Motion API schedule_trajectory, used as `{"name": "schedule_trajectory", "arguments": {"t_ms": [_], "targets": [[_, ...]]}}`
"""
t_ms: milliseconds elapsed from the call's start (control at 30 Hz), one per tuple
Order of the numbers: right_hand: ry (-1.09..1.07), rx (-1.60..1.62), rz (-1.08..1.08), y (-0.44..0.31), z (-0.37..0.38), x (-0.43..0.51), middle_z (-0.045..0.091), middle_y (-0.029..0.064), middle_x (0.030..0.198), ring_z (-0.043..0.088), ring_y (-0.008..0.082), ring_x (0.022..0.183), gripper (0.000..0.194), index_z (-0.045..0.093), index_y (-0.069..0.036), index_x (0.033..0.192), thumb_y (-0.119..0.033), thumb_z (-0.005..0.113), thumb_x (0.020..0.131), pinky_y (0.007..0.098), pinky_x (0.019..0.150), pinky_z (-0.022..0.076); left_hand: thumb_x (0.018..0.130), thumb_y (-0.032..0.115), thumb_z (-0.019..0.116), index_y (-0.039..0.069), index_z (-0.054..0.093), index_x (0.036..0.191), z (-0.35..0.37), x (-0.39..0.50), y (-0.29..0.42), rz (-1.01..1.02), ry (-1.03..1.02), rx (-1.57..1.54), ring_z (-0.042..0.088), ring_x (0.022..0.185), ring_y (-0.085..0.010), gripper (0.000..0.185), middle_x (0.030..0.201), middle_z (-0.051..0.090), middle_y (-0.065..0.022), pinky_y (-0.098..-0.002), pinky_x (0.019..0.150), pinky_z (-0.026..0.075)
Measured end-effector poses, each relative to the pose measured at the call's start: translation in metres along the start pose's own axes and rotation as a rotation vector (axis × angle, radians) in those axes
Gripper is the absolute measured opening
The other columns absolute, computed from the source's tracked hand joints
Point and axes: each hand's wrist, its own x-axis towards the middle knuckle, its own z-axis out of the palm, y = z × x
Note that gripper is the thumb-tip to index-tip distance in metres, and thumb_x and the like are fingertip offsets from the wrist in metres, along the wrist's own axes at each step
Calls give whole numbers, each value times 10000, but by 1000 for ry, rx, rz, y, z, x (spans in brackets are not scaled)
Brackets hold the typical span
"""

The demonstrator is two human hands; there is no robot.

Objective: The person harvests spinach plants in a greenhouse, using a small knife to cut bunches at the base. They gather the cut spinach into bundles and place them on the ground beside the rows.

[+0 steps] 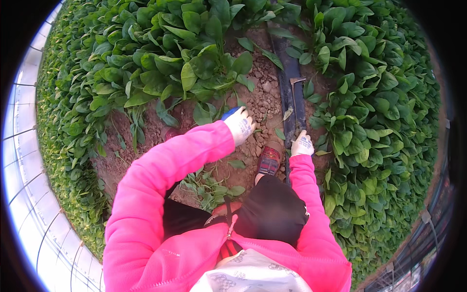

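My left hand [241,126], in a white knit glove with a blue coating, hangs over crumbly bare soil [265,87] beside the cut front of a stand of spinach-like leafy plants [197,62]. Its fingers curl downward and the palm is hidden, so I cannot see whether it holds anything. My right hand [302,143], gloved the same way, is closed around the lower end of a small long-handled hand hoe [294,93]. The hoe's metal head [297,80] lies over a black flat irrigation hose [286,106], pointing away from me.
Loose leaves and stems [213,188] lie on the soil between my legs. My plaid shoe [270,158] stands beside the hose. Another dense bed of leafy plants [368,120] borders the right side. A translucent greenhouse wall [33,175] with ribs curves along the left.
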Motion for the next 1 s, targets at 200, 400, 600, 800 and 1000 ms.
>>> {"name": "schedule_trajectory", "arguments": {"t_ms": [200, 400, 600, 800, 1000], "targets": [[-16, -26, -1, -1, 3, 11, 601, 166, 1077, 633, 325, 966, 535, 452, -78, 1146, -324, 742, 769, 428, 805, 522, 925, 207, 420, 11, 557, 1267, 48, 95, -39, -327, -260, 501, 448, 1271, -338, 418, 1317, 532, -184, -492, 1128, 194], [39, -4, -37, -13, -16, 12, 587, 184, 1075, 608, 346, 979, 501, 444, -71, 1118, -298, 719, 766, 443, 816, 511, 954, 255, 405, 25, 505, 1327, 97, 80, -98, -452, -268, 670, 455, 1264, -303, 449, 1327, 530, -128, -526, 1132, 113], [213, 493, -134, 13, -19, 9, 534, 264, 1211, 562, 391, 1074, 586, 377, 20, 1303, -208, 625, 823, 428, 875, 475, 918, 211, 448, 61, 506, 1314, 103, 84, -100, -543, -346, 511, 505, 1186, -296, 427, 1237, 570, -126, -521, 1127, 156], [-530, 1454, -230, 5, 34, -11, 611, 49, 987, 557, 123, 822, 276, 522, 48, 1205, -77, 455, 968, 255, 731, 470, 913, 162, 449, 55, 518, 1288, 85, 79, -106, -546, -285, 328, 553, 1120, -311, 396, 1137, 619, -142, -508, 1097, 225], [-572, 1146, -308, -62, 49, 12, 605, 30, 856, 526, 113, 756, 247, 586, 33, 1083, -94, 402, 979, 263, 674, 443, 874, 196, 549, 80, 612, 1172, 99, 76, -116, -715, -333, 80, 652, 958, -245, 325, 1050, 690, -91, -428, 813, 423]]}}
